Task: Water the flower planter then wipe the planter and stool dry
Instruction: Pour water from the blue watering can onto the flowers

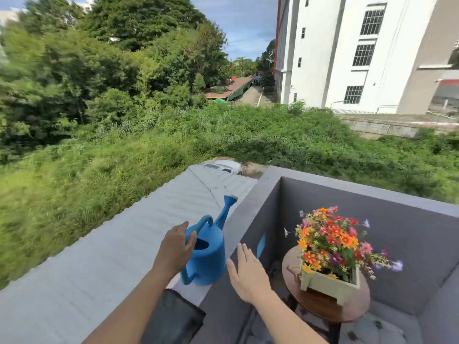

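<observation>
Reaching stage: left hand (pixel 176 247) spread, seemingly touching blue watering can (pixel 207 256); right hand (pixel 248 276) flat, empty, beside it. Next, grasp handle, carry rightward to planter (pixel 330 285).

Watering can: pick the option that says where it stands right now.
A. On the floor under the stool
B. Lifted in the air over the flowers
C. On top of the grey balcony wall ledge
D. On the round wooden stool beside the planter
C: the blue watering can rests on the grey wall ledge, with the left hand at its near side, while the planter sits apart on the stool.
</observation>
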